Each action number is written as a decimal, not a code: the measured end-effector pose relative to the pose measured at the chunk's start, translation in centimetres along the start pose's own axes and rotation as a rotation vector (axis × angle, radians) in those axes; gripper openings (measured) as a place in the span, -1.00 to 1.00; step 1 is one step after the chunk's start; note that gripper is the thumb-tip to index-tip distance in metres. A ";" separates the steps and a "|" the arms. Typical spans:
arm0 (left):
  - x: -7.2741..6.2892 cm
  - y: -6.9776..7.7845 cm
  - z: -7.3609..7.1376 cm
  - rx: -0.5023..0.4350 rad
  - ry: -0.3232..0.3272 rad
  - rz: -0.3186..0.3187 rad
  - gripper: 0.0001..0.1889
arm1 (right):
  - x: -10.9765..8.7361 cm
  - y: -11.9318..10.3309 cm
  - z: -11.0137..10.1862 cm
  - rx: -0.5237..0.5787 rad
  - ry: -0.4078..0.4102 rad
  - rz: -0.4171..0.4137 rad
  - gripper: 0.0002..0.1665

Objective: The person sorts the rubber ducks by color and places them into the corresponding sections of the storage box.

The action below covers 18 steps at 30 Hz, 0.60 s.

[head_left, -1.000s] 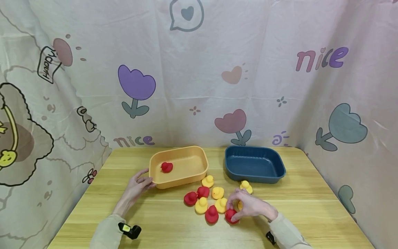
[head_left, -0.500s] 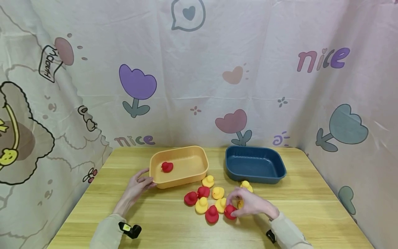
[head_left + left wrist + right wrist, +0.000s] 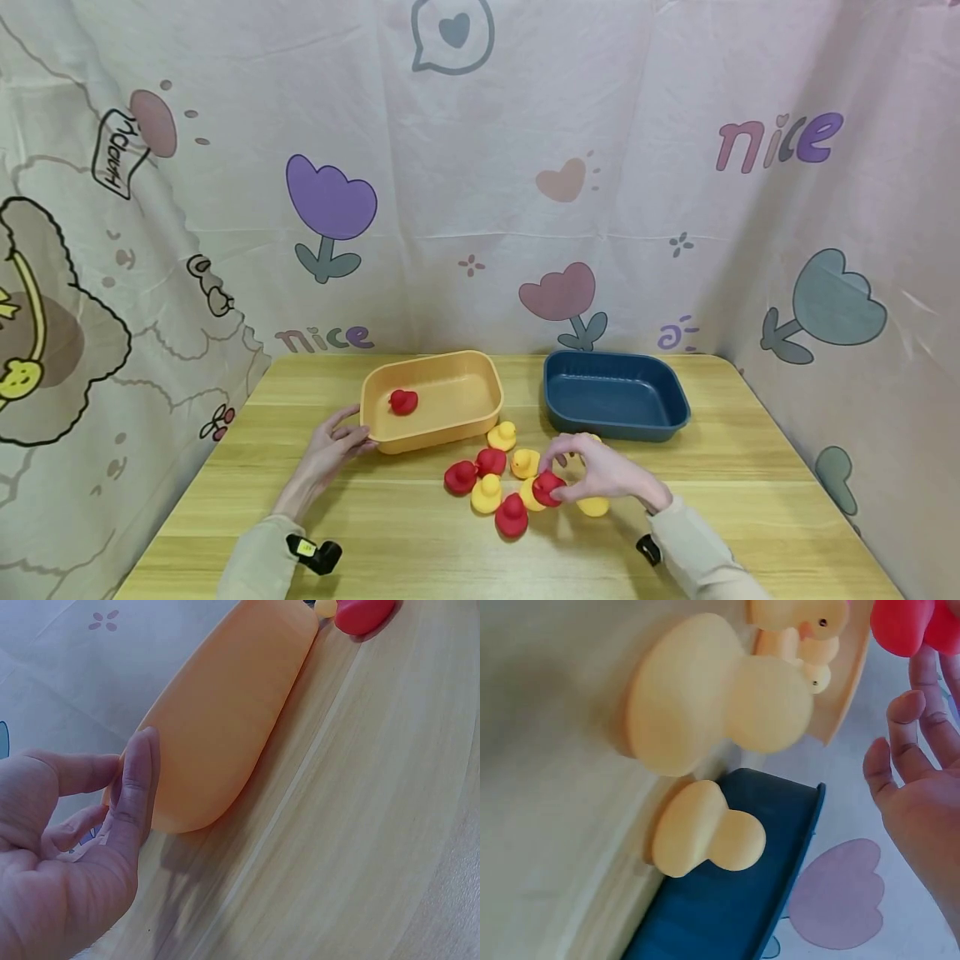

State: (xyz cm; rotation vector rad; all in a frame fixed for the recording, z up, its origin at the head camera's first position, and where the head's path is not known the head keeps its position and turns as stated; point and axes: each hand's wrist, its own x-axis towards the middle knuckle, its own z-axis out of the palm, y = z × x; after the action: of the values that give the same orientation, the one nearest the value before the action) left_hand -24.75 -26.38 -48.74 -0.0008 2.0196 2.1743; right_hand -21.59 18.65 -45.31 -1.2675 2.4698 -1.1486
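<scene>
My left hand point(image 3: 333, 450) pinches the left end of a yellow tray point(image 3: 442, 437), thumb and fingers on its rim in the left wrist view. Inside that tray lies one red rubber duck point(image 3: 403, 402). A second red rubber duck point(image 3: 548, 490) is between the thumb and fingers of my right hand point(image 3: 603, 471). It is held up off the table, as the right wrist view shows the duck point(image 3: 904, 628) above the others. Under and around the right hand are yellow rubber ducks point(image 3: 594, 506), one partly hidden behind it.
More rubber ducks sit in a loose group at mid-table: a red duck point(image 3: 512, 516), a yellow duck point(image 3: 487, 494) and several others. At the back right stands a dark blue tray point(image 3: 617, 428). A patterned cloth point(image 3: 465, 208) hangs behind the wooden table point(image 3: 390, 533).
My right hand has raised the red duck from the table and brought it slightly back and left, uncovering a yellow duck. The left hand and both trays stay put.
</scene>
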 end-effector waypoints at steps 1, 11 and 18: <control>0.0 0.0 0.0 0.002 0.000 0.000 -0.32 | 0.1 -0.1 -0.1 0.004 0.005 -0.005 -0.75; 0.0 0.0 0.0 0.000 -0.006 0.003 -0.31 | 2.2 -0.6 -1.7 0.068 0.008 0.006 -0.74; 0.0 -0.1 0.0 -0.016 -0.001 0.000 -0.32 | 4.0 -0.9 -2.8 0.144 0.001 0.005 -0.72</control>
State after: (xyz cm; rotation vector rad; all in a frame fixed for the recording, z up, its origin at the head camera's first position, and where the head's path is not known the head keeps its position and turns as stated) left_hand -24.75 -26.37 -48.82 -0.0015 2.0018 2.1904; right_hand -24.79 16.99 -41.93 -1.2210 2.3413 -1.2995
